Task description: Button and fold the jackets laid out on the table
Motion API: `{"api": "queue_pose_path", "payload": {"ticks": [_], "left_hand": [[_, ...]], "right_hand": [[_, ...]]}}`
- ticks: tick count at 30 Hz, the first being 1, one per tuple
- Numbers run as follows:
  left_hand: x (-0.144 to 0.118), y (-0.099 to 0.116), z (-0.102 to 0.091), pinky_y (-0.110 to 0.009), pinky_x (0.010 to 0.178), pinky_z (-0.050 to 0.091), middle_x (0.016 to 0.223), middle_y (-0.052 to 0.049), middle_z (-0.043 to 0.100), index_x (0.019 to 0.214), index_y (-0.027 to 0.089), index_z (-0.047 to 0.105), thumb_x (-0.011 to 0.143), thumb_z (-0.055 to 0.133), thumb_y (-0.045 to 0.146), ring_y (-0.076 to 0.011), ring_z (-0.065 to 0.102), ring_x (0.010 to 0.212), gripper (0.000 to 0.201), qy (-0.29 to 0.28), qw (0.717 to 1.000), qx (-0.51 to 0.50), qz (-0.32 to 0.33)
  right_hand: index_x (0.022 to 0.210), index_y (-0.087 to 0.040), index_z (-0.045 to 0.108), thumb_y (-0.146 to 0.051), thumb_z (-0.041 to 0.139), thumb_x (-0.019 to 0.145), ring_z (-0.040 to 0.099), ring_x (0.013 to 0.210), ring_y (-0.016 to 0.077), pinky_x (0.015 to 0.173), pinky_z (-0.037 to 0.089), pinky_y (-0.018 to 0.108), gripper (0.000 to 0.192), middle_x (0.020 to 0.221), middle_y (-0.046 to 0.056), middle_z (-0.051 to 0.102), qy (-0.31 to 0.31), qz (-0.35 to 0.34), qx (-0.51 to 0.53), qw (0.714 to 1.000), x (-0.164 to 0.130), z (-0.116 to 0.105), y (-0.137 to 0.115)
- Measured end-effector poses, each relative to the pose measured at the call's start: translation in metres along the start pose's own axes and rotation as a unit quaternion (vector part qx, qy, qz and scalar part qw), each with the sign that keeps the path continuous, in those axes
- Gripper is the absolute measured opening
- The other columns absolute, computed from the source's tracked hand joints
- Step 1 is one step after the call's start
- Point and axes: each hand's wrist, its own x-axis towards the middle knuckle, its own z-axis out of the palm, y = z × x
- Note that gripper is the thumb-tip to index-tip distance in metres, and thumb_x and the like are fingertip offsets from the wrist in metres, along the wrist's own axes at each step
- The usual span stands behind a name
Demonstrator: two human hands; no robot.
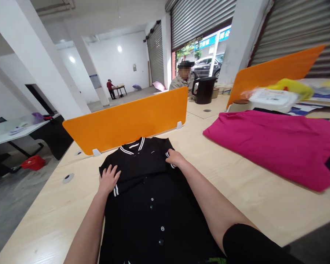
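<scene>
Left hand (pixel 109 179): flat on the folded left sleeve, fingers spread, gripping nothing.
Black shirt (pixel 151 205): buttons up, long axis running from the bench's near edge to the orange divider (pixel 126 123).
Right hand (pixel 175 158): fingers curled on the right sleeve cuff (pixel 169 158), farther up.

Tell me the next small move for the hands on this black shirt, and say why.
Probably slide both palms outward to smooth the folded sleeves. The black shirt lies buttoned, face up on the table. The left hand rests flat on the striped left cuff, the right hand presses the right cuff, and both sleeves are already folded in over the chest.
</scene>
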Motion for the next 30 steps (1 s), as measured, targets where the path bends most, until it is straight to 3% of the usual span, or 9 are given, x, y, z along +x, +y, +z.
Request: {"api": "queue_pose_path", "payload": {"ticks": [3,5,9,14,17,20,22,26,30], "left_hand": [[0.005,0.000,-0.006,-0.064,0.100,0.032,0.149,-0.010,0.038,0.138,0.029,0.045,0.090,0.039,0.047,-0.0364,0.037,0.132,0.051,-0.024,0.999,0.037,-0.007],[0.007,0.003,-0.014,-0.064,0.104,0.028,0.148,-0.012,0.039,0.139,0.024,0.043,0.091,0.037,0.048,-0.0348,0.036,0.133,0.054,0.020,0.998,0.057,0.003],[0.005,0.011,-0.017,-0.056,0.108,0.028,0.148,-0.010,0.040,0.138,0.023,0.045,0.093,0.033,0.045,-0.0312,0.031,0.137,0.051,0.082,0.994,0.060,0.046],[-0.001,0.010,-0.002,-0.059,0.103,0.033,0.149,-0.005,0.038,0.138,0.032,0.045,0.092,0.037,0.042,-0.0359,0.032,0.134,0.049,-0.026,0.997,0.063,0.040],[0.000,0.008,0.001,-0.059,0.102,0.033,0.150,-0.004,0.037,0.140,0.032,0.043,0.091,0.037,0.041,-0.0356,0.031,0.134,0.050,-0.029,0.997,0.064,0.036],[0.001,0.008,-0.001,-0.059,0.103,0.033,0.151,-0.003,0.036,0.142,0.031,0.040,0.092,0.035,0.041,-0.0356,0.031,0.134,0.051,-0.036,0.997,0.067,0.023],[0.000,0.009,-0.002,-0.058,0.103,0.033,0.152,-0.002,0.034,0.142,0.031,0.038,0.093,0.033,0.042,-0.0354,0.030,0.135,0.051,-0.041,0.997,0.069,0.015],[-0.002,0.010,-0.002,-0.058,0.104,0.033,0.152,-0.002,0.034,0.143,0.030,0.038,0.093,0.032,0.042,-0.0357,0.029,0.135,0.052,-0.041,0.997,0.070,0.015],[-0.003,0.009,0.001,-0.059,0.103,0.033,0.152,-0.003,0.034,0.142,0.029,0.039,0.093,0.033,0.041,-0.0369,0.030,0.134,0.052,-0.032,0.997,0.071,0.015]], "right_hand": [[0.089,-0.020,0.063,-0.021,0.065,0.065,0.065,0.095,0.0309,0.072,0.052,0.037,0.024,0.095,0.012,0.069,-0.026,0.014,0.000,1.000,-0.002,-0.016,0.003],[0.086,-0.020,0.064,-0.020,0.067,0.064,0.068,0.079,0.0277,0.063,0.053,0.034,0.022,0.079,0.009,0.070,-0.054,0.021,0.012,0.998,-0.004,-0.022,0.004],[0.105,-0.018,0.060,-0.018,0.062,0.073,0.067,0.058,0.0210,0.052,0.052,0.030,0.032,0.069,0.004,0.068,-0.113,0.055,0.095,0.988,-0.009,-0.025,0.006],[0.113,-0.019,0.059,-0.026,0.075,0.066,0.067,0.092,0.0299,0.073,0.053,0.037,0.050,0.105,0.013,0.068,-0.058,0.068,0.027,0.996,-0.016,-0.040,0.011],[0.126,-0.020,0.053,-0.036,0.064,0.080,0.055,0.116,0.0304,0.093,0.045,0.042,0.050,0.124,0.014,0.061,0.056,-0.026,-0.036,0.997,-0.018,-0.047,0.000],[0.142,-0.024,0.039,-0.044,0.043,0.092,0.030,0.137,0.0302,0.107,0.025,0.057,0.054,0.147,0.011,0.040,0.136,-0.158,-0.064,0.976,-0.012,-0.028,-0.016],[0.145,-0.027,0.034,-0.052,0.037,0.093,0.016,0.142,0.0302,0.110,0.011,0.062,0.058,0.154,0.007,0.028,0.100,-0.197,-0.095,0.971,-0.005,-0.005,-0.024],[0.147,-0.026,0.033,-0.059,0.026,0.093,0.016,0.142,0.0306,0.111,0.006,0.060,0.064,0.154,0.005,0.028,-0.025,-0.181,-0.129,0.975,0.012,0.030,-0.023],[0.146,-0.023,0.035,-0.060,0.026,0.092,0.017,0.142,0.0293,0.111,0.012,0.057,0.066,0.155,0.006,0.026,-0.022,-0.153,-0.135,0.979,0.024,0.032,-0.009]]}}
